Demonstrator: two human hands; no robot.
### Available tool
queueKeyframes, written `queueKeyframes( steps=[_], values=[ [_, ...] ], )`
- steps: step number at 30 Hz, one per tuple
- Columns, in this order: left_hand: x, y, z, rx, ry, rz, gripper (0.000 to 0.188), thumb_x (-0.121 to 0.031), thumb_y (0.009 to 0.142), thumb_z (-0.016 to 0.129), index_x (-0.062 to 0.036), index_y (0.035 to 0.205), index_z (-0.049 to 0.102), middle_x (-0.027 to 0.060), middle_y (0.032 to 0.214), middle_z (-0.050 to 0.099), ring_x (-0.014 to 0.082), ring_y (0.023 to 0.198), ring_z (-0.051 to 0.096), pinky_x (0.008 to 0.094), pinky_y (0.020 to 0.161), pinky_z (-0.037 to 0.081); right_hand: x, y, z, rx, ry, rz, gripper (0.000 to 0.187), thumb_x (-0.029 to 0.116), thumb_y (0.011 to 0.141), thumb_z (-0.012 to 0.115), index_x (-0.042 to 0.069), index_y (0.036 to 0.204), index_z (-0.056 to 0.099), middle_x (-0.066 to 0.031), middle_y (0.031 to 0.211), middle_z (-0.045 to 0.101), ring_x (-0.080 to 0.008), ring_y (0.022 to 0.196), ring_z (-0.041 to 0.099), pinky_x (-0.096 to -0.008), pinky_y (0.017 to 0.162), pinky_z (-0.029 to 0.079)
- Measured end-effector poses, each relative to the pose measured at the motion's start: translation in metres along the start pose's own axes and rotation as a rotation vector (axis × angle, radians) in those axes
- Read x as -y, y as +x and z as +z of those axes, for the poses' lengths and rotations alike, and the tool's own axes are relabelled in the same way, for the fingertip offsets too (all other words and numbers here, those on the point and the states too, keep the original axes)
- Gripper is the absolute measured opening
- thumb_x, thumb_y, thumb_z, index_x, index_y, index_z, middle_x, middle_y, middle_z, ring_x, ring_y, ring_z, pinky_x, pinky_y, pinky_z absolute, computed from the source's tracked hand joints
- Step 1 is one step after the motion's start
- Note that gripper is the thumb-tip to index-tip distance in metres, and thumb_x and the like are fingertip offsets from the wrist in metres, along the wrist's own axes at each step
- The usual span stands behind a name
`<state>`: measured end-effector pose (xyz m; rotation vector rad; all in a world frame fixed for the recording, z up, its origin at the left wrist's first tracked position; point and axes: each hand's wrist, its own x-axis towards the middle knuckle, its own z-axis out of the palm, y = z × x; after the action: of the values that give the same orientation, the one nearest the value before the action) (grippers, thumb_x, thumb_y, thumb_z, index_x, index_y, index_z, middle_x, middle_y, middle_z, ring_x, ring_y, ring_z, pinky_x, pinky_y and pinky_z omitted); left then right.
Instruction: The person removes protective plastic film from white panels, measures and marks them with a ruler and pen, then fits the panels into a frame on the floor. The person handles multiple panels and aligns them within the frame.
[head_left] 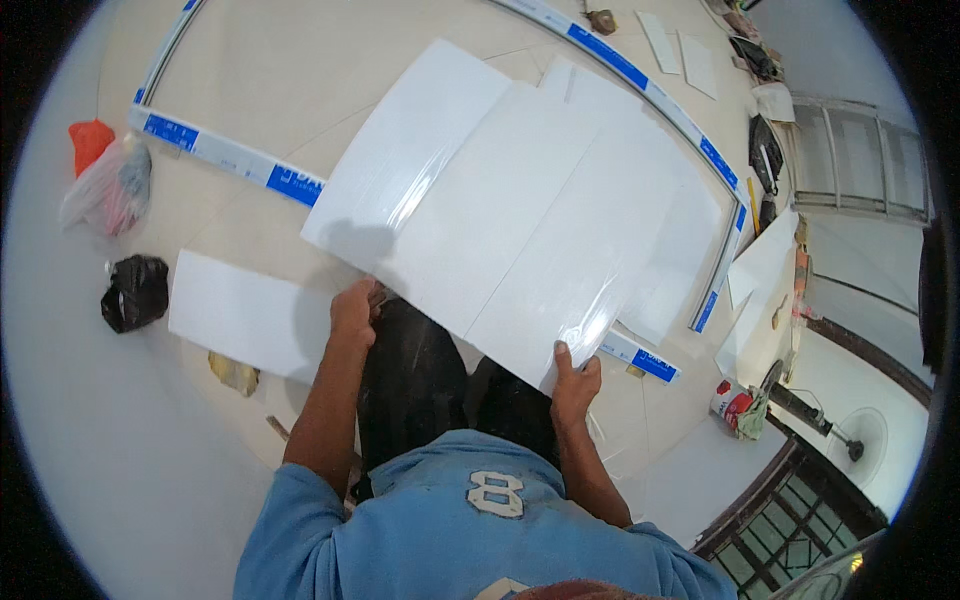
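Observation:
A wide white panel [510, 200], glossy and made of long strips side by side, is held in front of my knees. Its near edge is gripped at the left by my left hand [357, 310], with the fingers curled at the edge. Near the panel's close right corner, my right hand [576, 385] holds it with the thumb on top and the other fingers hidden beneath. Under and around the panel lies a large metal frame [225, 152] wrapped in blue and white film. Another white panel strip [245, 308] rests on the floor, left of my left hand.
On the left are a red bag [91, 142], a clear plastic bag [112, 188] and a black bag [136, 293]. White offcuts [657, 42] lie at the far right. A bucket [730, 402], a fan [862, 447] and a metal ladder [836, 160] are on the right.

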<state>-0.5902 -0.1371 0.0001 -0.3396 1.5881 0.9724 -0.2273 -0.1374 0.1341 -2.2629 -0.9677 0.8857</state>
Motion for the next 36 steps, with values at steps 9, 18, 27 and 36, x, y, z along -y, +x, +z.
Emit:
queueKeyframes(
  steps=[9,18,27,36],
  values=[
    [-0.02,0.0,0.001,-0.055,0.022,-0.117,0.043,-0.028,0.095,0.074,0.0017,0.125,0.067,0.0148,0.116,0.075,0.0333,0.121,0.06,0.0455,0.106,0.041,0.012,-0.006,-0.003,0.036,0.042,0.027,0.038,0.025,0.094,0.082,-0.005,0.108,0.063,-0.0129,0.1,0.069,-0.0195,0.091,0.063,-0.0374,0.084,0.054],
    [-0.103,-0.053,0.094,0.003,1.131,0.722,0.051,-0.03,0.091,0.081,0.0079,0.123,0.069,0.019,0.113,0.074,0.0304,0.116,0.065,0.0436,0.105,0.047,0.012,0.021,-0.029,0.094,0.036,0.173,0.05,0.035,0.091,0.085,-0.008,0.107,0.064,-0.0188,0.102,0.07,-0.0243,0.096,0.066,-0.0413,0.087,0.055],
    [-0.117,-0.037,0.184,0.547,0.998,0.23,0.058,-0.036,0.093,0.082,0.0072,0.128,0.064,0.0154,0.106,0.073,0.0248,0.095,0.07,0.0399,0.085,0.058,-0.018,0.066,-0.069,0.213,-0.065,0.139,0.053,0.036,0.089,0.086,-0.008,0.113,0.069,-0.019,0.102,0.075,-0.0249,0.089,0.071,-0.0401,0.082,0.058],
    [-0.037,-0.102,0.134,0.444,0.823,0.517,0.048,-0.023,0.099,0.076,0.008,0.132,0.061,0.0184,0.114,0.073,0.0246,0.095,0.072,0.0372,0.085,0.06,0.029,0.174,-0.139,0.355,0.118,0.087,0.063,0.044,0.086,0.086,-0.01,0.114,0.069,-0.0207,0.096,0.074,-0.0262,0.083,0.073,-0.0396,0.075,0.059]
  ],
)
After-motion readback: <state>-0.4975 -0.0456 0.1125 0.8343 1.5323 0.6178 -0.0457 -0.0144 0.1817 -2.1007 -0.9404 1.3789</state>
